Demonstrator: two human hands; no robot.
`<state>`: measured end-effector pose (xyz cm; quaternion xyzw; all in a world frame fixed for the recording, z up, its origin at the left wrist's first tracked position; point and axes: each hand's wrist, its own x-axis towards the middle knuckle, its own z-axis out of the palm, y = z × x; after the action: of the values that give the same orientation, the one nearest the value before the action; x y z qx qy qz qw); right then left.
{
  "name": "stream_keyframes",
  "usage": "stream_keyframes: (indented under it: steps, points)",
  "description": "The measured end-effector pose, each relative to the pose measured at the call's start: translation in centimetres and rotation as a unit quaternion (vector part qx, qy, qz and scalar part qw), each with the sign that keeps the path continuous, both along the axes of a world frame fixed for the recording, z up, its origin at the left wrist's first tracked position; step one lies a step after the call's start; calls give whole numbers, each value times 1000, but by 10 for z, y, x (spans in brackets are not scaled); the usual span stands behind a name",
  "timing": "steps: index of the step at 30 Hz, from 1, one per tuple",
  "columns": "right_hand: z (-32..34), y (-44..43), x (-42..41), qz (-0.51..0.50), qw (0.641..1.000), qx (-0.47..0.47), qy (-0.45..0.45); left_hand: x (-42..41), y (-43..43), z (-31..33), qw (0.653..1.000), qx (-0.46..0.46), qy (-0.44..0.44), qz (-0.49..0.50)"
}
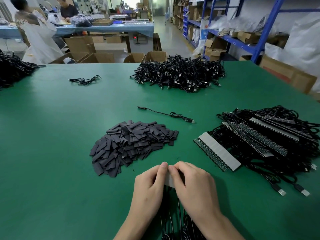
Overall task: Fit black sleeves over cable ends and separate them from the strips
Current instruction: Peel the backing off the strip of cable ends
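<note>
low on the green table (69,135), left hand (149,186) and right hand (194,184) fingers (163,166) clamp one grey strip (168,181).

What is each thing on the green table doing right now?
grey strip: held between both hands
left hand: pinches the strip's left side
right hand: pinches its right side
black sleeves: loose pile, nobody touching
single cable: lying loose, alone
cable heap: piled at the far side
strip stack: lying at right, cables attached
</note>
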<state>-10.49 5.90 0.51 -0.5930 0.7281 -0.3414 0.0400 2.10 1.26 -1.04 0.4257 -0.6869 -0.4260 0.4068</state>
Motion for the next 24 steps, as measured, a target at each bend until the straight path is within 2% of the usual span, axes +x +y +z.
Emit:
stream_keyframes:
  steps: [8,24]
  points:
    - [0,-1,4,9,997,16,-78,2,-3,2,996,64,53,-21]
    - [-2,-2,4,23,993,-3,-118,6,-2,6,990,102,89,-49]
